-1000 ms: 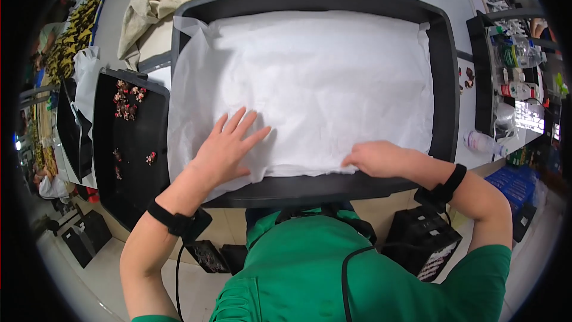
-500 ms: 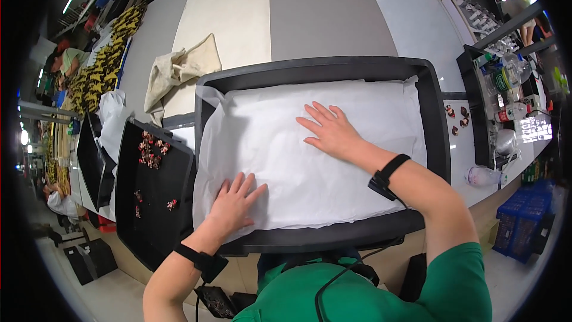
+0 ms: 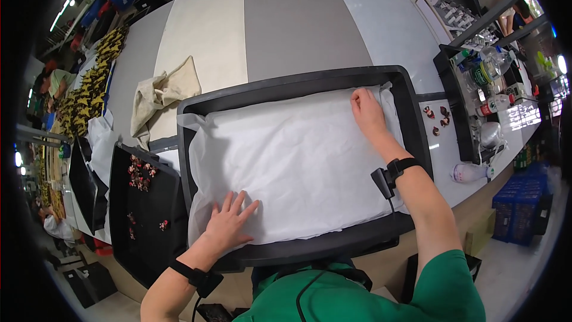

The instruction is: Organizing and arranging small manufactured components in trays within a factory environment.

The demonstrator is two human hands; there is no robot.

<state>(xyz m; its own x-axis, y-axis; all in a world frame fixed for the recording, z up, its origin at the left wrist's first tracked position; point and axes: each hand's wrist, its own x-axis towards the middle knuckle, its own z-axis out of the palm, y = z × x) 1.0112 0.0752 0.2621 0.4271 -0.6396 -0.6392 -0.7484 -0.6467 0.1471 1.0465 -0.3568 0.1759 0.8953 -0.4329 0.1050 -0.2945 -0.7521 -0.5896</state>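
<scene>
A large black tray [image 3: 286,86] lined with a white paper sheet [image 3: 286,161] lies in front of me. My left hand [image 3: 228,225] rests spread and flat on the sheet's near left corner. Up at the far right, my right hand [image 3: 367,112] has its fingers curled together on the sheet's far edge, beside the corner; the fingertips are partly hidden. Shallow creases run over the paper, and its left side stands up against the tray wall.
On the left, a second black tray [image 3: 152,229] holds dark-red and white pieces [image 3: 140,173]. A beige cloth [image 3: 164,96] lies behind it. To the right are several similar pieces [image 3: 444,121], a plastic bottle [image 3: 471,172] and a black bin [image 3: 457,107] of bottles.
My right hand has moved from flat on the middle of the sheet to its far right edge, and its fingers have curled. The left hand stays at the near left corner. The view has shifted slightly.
</scene>
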